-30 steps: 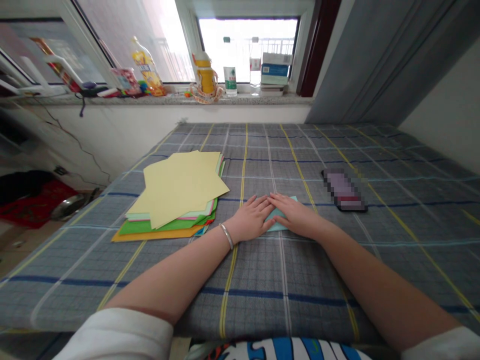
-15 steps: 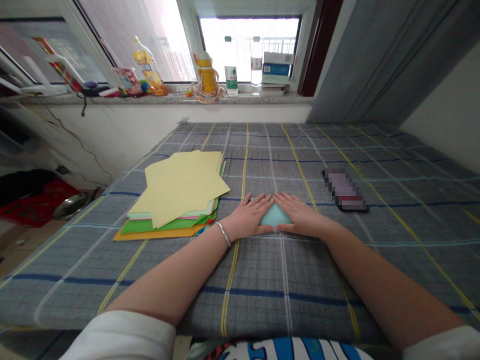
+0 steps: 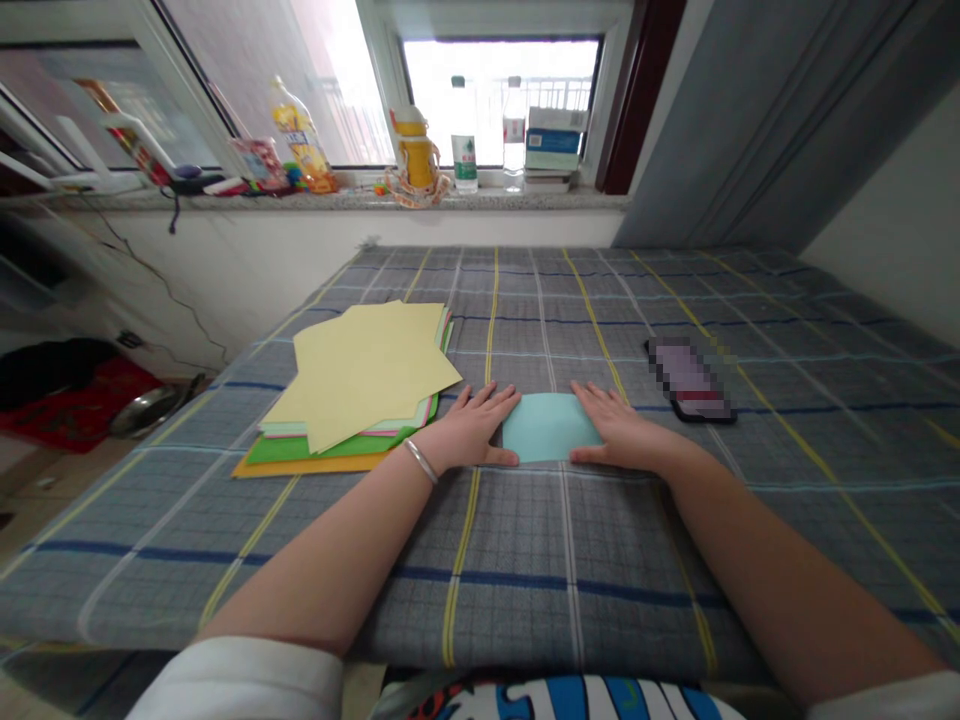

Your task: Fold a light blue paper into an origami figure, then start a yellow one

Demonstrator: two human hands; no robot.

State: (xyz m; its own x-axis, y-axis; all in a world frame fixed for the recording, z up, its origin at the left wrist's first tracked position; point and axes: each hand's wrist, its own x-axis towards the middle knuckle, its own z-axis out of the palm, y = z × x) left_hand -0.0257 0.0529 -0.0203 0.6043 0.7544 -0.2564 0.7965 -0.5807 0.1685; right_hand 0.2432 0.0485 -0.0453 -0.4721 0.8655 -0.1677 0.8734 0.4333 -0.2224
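A pale turquoise sheet of paper (image 3: 550, 427), folded into a rectangle, lies flat on the plaid bedcover (image 3: 525, 560) between my hands. My left hand (image 3: 472, 430) rests palm down at its left edge, with a silver bangle (image 3: 420, 461) on that wrist. My right hand (image 3: 619, 430) lies flat against its right edge, fingers spread. To the left of my left hand is a stack of coloured paper (image 3: 360, 380), pale yellow sheets on top, with green and orange beneath.
A phone (image 3: 688, 382), pixelated, lies on the cover to the right of my right hand. Bottles (image 3: 464, 135) and boxes stand on the stone windowsill (image 3: 337, 200) at the far side. Past the cover's left edge, a red mat lies on the floor.
My hands have moved apart. The turquoise paper, mostly covered and pointed at the top before, now shows whole as a wider rectangle. The view has shifted slightly.
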